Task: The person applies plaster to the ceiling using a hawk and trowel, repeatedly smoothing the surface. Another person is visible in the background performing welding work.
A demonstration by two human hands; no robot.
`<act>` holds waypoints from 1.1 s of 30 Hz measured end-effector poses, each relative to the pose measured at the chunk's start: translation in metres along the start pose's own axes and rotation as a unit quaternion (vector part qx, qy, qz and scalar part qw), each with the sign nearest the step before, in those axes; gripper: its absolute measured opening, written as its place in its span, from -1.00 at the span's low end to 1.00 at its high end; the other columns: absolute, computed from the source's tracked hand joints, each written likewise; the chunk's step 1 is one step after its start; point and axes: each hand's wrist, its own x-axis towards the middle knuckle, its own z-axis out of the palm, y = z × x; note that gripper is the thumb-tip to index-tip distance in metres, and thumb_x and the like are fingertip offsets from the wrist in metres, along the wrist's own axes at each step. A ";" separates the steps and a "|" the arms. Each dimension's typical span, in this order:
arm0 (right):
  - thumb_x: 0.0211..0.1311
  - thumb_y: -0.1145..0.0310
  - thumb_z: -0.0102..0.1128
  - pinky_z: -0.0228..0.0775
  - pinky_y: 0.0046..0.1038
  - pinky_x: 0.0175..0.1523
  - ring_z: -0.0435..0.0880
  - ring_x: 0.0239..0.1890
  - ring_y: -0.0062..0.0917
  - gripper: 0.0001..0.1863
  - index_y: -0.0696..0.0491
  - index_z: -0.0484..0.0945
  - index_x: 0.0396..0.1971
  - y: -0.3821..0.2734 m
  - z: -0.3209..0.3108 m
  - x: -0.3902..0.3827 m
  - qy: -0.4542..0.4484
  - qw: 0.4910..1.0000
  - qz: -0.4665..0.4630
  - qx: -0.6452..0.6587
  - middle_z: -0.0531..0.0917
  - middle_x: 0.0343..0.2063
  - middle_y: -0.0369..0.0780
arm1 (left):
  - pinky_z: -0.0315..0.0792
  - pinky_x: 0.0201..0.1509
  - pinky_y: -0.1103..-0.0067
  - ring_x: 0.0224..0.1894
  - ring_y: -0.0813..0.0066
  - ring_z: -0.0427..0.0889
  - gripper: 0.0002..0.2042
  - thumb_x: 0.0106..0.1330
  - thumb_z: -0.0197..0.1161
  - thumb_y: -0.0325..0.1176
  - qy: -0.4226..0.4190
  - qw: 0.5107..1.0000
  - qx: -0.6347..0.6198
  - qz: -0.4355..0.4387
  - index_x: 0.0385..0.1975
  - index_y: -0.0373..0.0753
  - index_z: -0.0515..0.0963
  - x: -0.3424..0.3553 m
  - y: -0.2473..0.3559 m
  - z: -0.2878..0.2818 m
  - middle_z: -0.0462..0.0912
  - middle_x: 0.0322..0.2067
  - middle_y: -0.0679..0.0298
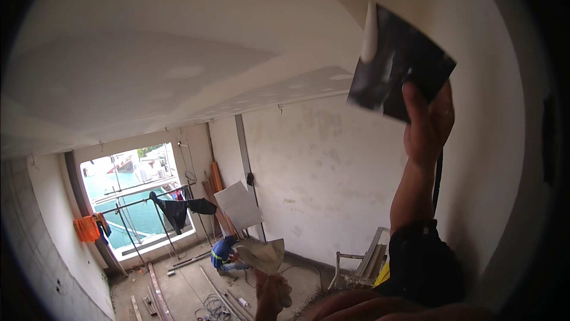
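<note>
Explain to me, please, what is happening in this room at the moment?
A person's right hand holds up a dark flat blade with pale material along one edge; whether it touches the ceiling is unclear. Lower down, the left hand holds a beige plate. Farther off, a co-worker in blue is crouching on the floor, near the window opening.

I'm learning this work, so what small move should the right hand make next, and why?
Perhaps draw the dark blade lightly along the ceiling: the right hand holds it raised, and pale paste lies along its edge.
</note>
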 end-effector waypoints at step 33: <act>0.29 0.45 0.19 0.59 -0.38 -0.03 0.72 -0.13 -0.32 -0.80 0.03 0.69 -0.13 0.045 0.071 0.209 0.008 0.894 -0.308 -0.326 0.72 -0.14 -0.21 | 0.18 -0.83 0.63 -0.72 0.56 0.42 -0.77 0.49 0.04 -0.11 0.016 0.991 0.053 -0.122 -0.36 -0.09 0.43 -0.030 -0.026 -0.022 0.41 -0.64 0.37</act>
